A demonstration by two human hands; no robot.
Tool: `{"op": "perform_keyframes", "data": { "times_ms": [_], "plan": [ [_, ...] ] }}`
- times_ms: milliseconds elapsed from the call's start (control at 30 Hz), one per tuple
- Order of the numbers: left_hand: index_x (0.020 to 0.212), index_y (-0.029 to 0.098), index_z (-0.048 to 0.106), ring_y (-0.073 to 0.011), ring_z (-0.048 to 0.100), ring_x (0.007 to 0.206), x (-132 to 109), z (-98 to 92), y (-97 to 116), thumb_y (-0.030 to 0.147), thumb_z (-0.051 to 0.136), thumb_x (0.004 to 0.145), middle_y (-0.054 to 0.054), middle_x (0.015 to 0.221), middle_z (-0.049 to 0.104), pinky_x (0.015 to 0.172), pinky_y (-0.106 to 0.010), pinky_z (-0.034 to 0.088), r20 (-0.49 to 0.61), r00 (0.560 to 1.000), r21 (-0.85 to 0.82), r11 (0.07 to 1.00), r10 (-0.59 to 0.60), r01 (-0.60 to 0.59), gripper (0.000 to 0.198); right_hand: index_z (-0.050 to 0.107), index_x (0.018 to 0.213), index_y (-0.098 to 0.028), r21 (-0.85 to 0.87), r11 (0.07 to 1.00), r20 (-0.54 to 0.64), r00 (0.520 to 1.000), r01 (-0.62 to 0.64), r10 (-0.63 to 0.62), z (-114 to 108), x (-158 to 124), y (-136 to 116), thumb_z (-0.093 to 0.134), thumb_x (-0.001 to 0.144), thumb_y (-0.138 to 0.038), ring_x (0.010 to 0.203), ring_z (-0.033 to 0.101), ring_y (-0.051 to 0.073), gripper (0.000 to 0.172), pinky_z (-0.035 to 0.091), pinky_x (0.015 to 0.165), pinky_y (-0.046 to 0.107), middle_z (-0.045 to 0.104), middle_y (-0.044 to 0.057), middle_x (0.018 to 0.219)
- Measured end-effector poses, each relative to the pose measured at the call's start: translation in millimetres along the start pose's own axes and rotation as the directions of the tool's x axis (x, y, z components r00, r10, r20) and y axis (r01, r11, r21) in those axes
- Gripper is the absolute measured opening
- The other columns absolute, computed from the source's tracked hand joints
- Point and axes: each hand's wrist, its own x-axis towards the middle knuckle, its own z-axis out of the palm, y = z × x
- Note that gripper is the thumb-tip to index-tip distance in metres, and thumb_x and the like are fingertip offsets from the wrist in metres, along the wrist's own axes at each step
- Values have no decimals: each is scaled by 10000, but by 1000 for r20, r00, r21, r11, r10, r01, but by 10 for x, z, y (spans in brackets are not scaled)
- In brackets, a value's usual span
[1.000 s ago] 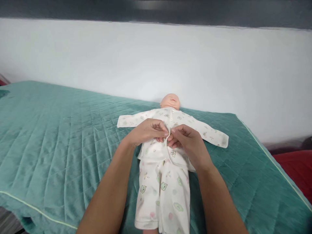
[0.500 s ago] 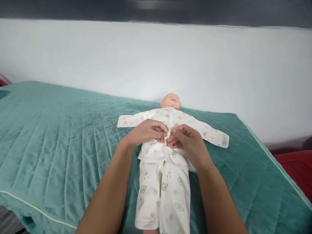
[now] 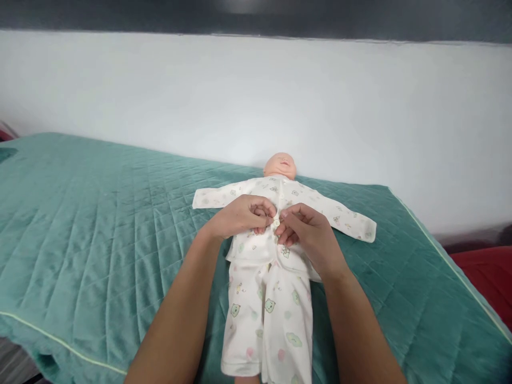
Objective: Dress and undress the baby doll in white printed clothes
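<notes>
A baby doll (image 3: 279,165) lies on its back, dressed in a white printed shirt (image 3: 256,248) and matching trousers (image 3: 244,330). Both sleeves stretch out to the sides. At the shirt's front opening, a small round button (image 3: 276,223) shows between my two hands. My left hand (image 3: 254,214) pinches the shirt's edge just left of the button, fingers curled. From the other side my right hand (image 3: 302,224) pinches the front edge close by, thumb against forefinger. Some of the fabric under the fingers is hidden.
A green quilted cover (image 3: 120,229) spreads under the doll, with a pale piped edge. Behind the doll's head rises a white wall (image 3: 224,96) with a dark band above. Something red (image 3: 486,277) stands beyond the right edge.
The button now shows more fully between my fingertips. My right hand's lower fingers have shifted slightly; otherwise hands and doll stay in place.
</notes>
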Motion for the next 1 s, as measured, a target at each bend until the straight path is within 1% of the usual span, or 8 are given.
{"op": "perform_keyframes", "data": {
  "times_ms": [300, 400, 467, 567, 633, 767, 900, 1000],
  "plan": [
    [978, 186, 620, -79, 553, 527, -38, -33, 23, 171, 701, 775, 30, 707, 618, 498, -209, 421, 82, 997, -92, 996, -8, 15, 219, 590, 759, -196, 40, 998, -22, 999, 48, -47, 6, -9, 12, 685, 867, -413, 418, 546, 94, 260, 377, 406, 187, 657, -12, 566],
    [1029, 191, 624, -88, 574, 533, -45, -44, 16, 220, 741, 774, 7, 748, 672, 489, -209, 441, 98, 995, -89, 995, -26, 35, 282, 603, 783, -203, 49, 991, -120, 986, 125, -118, 14, -2, 48, 682, 867, -406, 432, 546, 99, 233, 393, 412, 205, 657, -18, 601],
    [1094, 189, 635, -90, 582, 530, -48, -45, 10, 275, 740, 798, -11, 764, 695, 489, -211, 461, 84, 996, -83, 996, -29, 36, 326, 604, 798, -214, 21, 972, -285, 933, 234, -218, 2, 9, 79, 680, 870, -394, 485, 574, 112, 209, 445, 463, 230, 661, -21, 645],
    [1148, 174, 663, -83, 575, 494, -51, -40, 14, 355, 683, 863, -19, 725, 692, 484, -206, 476, 65, 997, -49, 998, -39, 42, 338, 627, 827, -230, -116, 933, -471, 808, 341, -354, -49, 37, 137, 661, 884, -389, 684, 650, 153, 172, 543, 674, 310, 696, 3, 783],
    [1095, 162, 695, -77, 572, 470, -52, -33, 26, 388, 654, 886, -20, 703, 684, 472, -199, 474, 74, 996, -17, 998, -57, 58, 310, 655, 860, -239, -219, 905, -454, 783, 364, -425, -83, 64, 181, 641, 893, -364, 896, 674, 189, 130, 542, 854, 371, 717, 33, 953],
    [940, 148, 709, -77, 565, 442, -55, -22, 64, 452, 648, 884, -20, 670, 676, 439, -193, 456, 65, 992, 22, 994, -105, 103, 315, 653, 938, -264, -378, 840, -281, 816, 390, -505, -92, 122, 267, 613, 879, -293, 1232, 578, 241, 76, 441, 1077, 462, 657, 54, 1267],
    [832, 139, 677, -83, 547, 418, -56, -16, 85, 537, 648, 863, -12, 600, 642, 414, -198, 441, 56, 987, 27, 988, -153, 152, 400, 617, 1060, -289, -505, 779, -193, 831, 371, -521, -70, 144, 314, 596, 881, -287, 1331, 507, 255, 180, 367, 1146, 512, 592, 52, 1389],
    [811, 145, 664, -85, 550, 436, -33, 10, 67, 523, 627, 881, -14, 627, 644, 416, -206, 428, 10, 996, -21, 996, -89, 89, 386, 601, 1107, -291, -530, 755, -161, 829, 385, -536, -70, 140, 322, 579, 905, -299, 1363, 479, 245, 203, 348, 1168, 503, 562, 51, 1426]
  ]
}}
